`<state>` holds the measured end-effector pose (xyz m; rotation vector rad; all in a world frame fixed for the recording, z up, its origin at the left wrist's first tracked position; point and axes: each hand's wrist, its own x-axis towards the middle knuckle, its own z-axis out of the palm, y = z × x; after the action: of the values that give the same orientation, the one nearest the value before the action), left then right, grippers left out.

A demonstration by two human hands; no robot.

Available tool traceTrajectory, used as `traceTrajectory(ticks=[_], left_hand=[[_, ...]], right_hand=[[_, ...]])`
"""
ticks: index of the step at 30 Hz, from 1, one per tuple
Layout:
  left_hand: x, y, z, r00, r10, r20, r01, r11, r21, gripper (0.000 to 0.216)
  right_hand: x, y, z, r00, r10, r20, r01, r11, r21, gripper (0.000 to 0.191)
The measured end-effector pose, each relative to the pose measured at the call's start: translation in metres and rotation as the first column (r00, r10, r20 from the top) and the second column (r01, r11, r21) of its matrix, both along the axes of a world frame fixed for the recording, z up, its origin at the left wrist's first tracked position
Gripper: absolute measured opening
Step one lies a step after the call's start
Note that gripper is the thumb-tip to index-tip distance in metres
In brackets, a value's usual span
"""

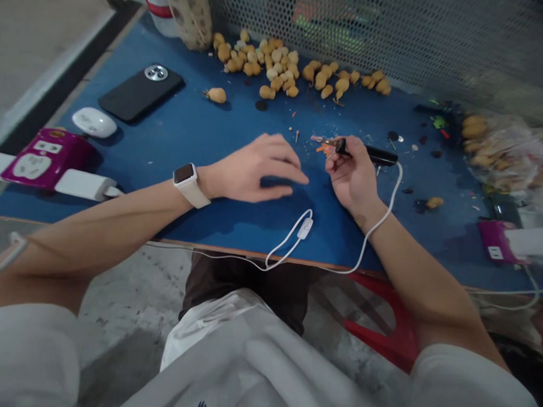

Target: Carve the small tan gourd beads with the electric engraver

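Note:
My right hand [351, 174] is closed around a black corded tool [368, 152], its tip pointing left at small orange scraps [323, 147] on the blue table [189, 134]. The tool's white cable with an inline switch [304, 226] loops over the table's front edge. My left hand [259, 167], with a white-strapped watch [189, 184] on the wrist, hovers flat over the table just left of the tool, fingers stretched out and holding nothing.
A pile of small yellow-tan pieces [277, 63] lies along the back by a mesh screen, one single piece [217, 95] apart. A black phone [140, 93], a white case [94, 122] and a purple power strip [44, 157] sit left. A bag of pieces [503, 150] sits right.

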<state>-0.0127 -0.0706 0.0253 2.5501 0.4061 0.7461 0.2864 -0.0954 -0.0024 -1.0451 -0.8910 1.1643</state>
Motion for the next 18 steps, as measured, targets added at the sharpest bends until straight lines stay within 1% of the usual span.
traceTrajectory(ticks=[1, 2, 4, 6, 10, 14, 18], left_hand=[[0.003, -0.009, 0.004, 0.993, -0.122, -0.006, 0.121, 0.992, -0.015, 0.03], [0.006, -0.018, 0.007, 0.977, -0.213, -0.025, 0.213, 0.977, -0.03, 0.032], [0.011, -0.032, 0.009, 0.942, -0.325, -0.081, 0.321, 0.946, -0.053, 0.037], [0.014, -0.039, 0.008, 0.916, -0.382, -0.123, 0.377, 0.924, -0.058, 0.038], [0.016, -0.038, 0.004, 0.904, -0.399, -0.156, 0.386, 0.916, -0.108, 0.038], [0.016, -0.037, 0.004, 0.905, -0.405, -0.129, 0.392, 0.913, -0.113, 0.039], [0.019, -0.042, 0.007, 0.911, -0.397, -0.113, 0.383, 0.914, -0.133, 0.036]], right_hand=[[0.0, 0.0, 0.001, 1.0, -0.014, -0.006, 0.014, 1.0, -0.005, 0.057], [-0.001, 0.0, 0.001, 1.0, -0.025, -0.012, 0.025, 1.0, -0.009, 0.057], [-0.002, 0.0, 0.002, 0.999, -0.038, -0.022, 0.038, 0.999, -0.012, 0.057], [-0.003, 0.0, 0.002, 0.999, -0.041, -0.027, 0.041, 0.999, -0.015, 0.057], [-0.004, 0.001, 0.0, 1.0, -0.028, -0.015, 0.028, 0.999, -0.017, 0.056], [-0.004, 0.001, -0.001, 1.0, -0.016, 0.005, 0.016, 1.0, 0.002, 0.054], [-0.006, -0.002, 0.003, 1.0, -0.019, 0.002, 0.019, 1.0, 0.0, 0.055]])
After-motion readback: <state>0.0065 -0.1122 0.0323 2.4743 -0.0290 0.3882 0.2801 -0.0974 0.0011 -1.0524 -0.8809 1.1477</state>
